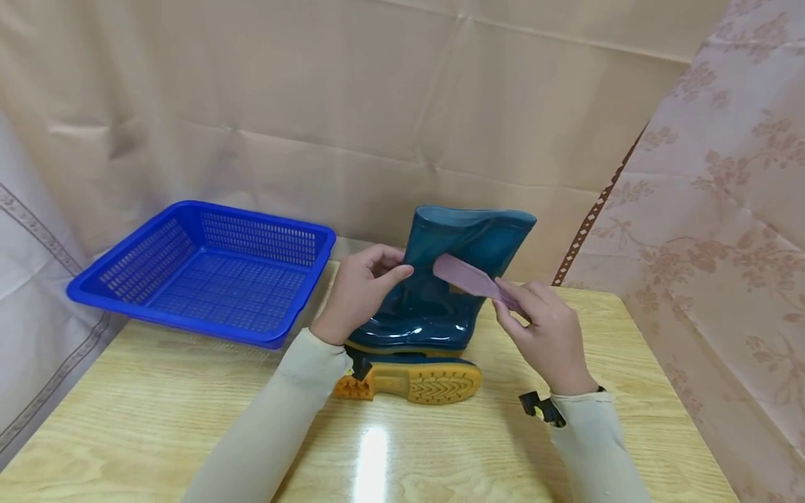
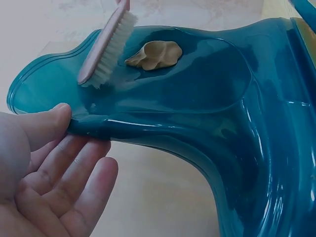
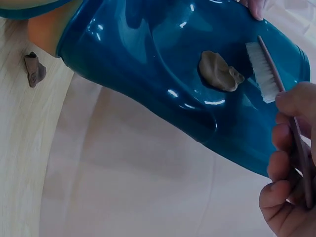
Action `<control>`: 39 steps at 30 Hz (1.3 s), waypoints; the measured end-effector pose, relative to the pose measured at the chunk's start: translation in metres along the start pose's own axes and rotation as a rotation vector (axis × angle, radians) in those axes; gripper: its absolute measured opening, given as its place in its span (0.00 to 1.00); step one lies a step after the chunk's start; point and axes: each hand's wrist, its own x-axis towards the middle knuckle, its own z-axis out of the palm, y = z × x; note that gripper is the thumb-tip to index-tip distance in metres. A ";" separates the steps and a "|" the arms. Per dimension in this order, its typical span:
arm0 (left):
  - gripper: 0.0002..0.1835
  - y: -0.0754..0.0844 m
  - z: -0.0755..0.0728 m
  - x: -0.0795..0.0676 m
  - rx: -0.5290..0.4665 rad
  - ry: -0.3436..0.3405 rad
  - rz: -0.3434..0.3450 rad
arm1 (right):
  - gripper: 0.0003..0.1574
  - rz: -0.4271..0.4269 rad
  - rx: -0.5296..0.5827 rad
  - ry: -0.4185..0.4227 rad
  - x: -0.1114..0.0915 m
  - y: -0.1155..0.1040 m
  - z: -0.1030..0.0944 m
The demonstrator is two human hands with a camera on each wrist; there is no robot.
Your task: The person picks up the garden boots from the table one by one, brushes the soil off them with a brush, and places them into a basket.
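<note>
A teal rubber boot [image 1: 421, 307] stands upright on the table, its shaft leaning a little to the right. My left hand [image 1: 367, 286] pinches the side edge of the shaft, thumb on the near face and fingertips behind. In my right hand [image 1: 544, 328] is the handle of a pinkish scrub brush [image 1: 465, 274]. Its pale bristles [image 3: 262, 73] face the shaft close to a brown, clay-like lump [image 2: 155, 54] stuck on it. From the head, the brush covers most of that lump.
In front, a second boot [image 1: 415, 381] lies on its side, yellow sole toward me. A blue plastic basket [image 1: 295, 321] sits at the left. Another brown piece [image 3: 34, 70] lies on the table by the upright boot's heel. Beige cloth [image 1: 314, 105] hangs behind.
</note>
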 end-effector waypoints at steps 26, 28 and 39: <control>0.11 0.004 0.003 -0.001 0.044 0.000 -0.007 | 0.34 -0.057 -0.048 -0.044 -0.002 -0.004 -0.003; 0.10 0.004 0.003 -0.001 0.046 0.004 -0.002 | 0.31 -0.059 -0.066 -0.057 -0.002 -0.002 -0.004; 0.08 0.002 0.003 -0.003 0.041 0.004 -0.014 | 0.22 0.000 -0.101 -0.227 -0.001 0.000 -0.016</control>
